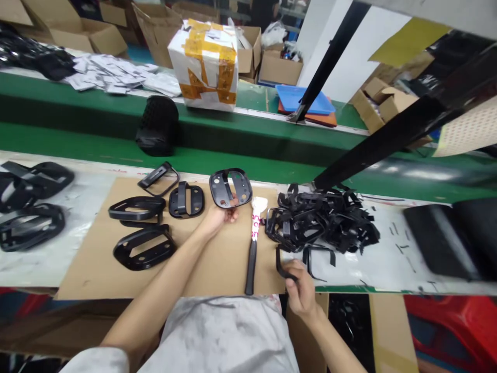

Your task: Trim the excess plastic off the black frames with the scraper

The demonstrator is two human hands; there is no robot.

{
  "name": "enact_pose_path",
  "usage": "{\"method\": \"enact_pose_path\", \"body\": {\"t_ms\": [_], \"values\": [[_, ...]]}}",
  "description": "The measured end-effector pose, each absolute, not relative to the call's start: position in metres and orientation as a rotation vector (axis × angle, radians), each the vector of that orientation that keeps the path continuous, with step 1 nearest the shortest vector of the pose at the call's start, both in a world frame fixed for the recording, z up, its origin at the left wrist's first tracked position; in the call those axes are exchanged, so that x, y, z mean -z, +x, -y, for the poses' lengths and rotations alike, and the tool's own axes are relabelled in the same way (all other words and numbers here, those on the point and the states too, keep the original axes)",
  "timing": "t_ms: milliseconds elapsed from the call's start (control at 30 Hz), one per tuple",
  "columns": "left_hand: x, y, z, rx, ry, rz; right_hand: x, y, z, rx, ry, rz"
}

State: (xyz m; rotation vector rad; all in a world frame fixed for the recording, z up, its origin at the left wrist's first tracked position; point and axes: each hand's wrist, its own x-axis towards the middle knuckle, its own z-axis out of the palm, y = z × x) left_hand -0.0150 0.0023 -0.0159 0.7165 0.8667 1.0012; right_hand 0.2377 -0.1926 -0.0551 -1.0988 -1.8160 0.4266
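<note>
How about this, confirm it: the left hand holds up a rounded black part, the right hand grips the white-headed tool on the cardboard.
Wrong on the right hand: it pinches a thin black strip, while the white-headed tool lies untouched on the cardboard. The left hand does hold up the rounded black part. The head view shows it.
</note>
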Motion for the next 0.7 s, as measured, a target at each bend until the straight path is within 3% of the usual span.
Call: {"method": "enact_pose_path", "body": {"t_ms": [333, 533, 700], "values": [[0.016, -0.022, -0.004, -1.011, 0.742, -0.853, 0.049, 0.23, 0.199, -0.552, -0.939, 1.882], [0.017, -0.024, -0.004, -0.986, 0.76, -0.86, 0.02, 0.197, 0.204, -1.213, -1.034, 1.025], [0.015, -0.023, -0.004, -1.016, 0.684, -0.863, -0.021, 0.204, 0.168, -1.398, -0.805, 0.704]]}}
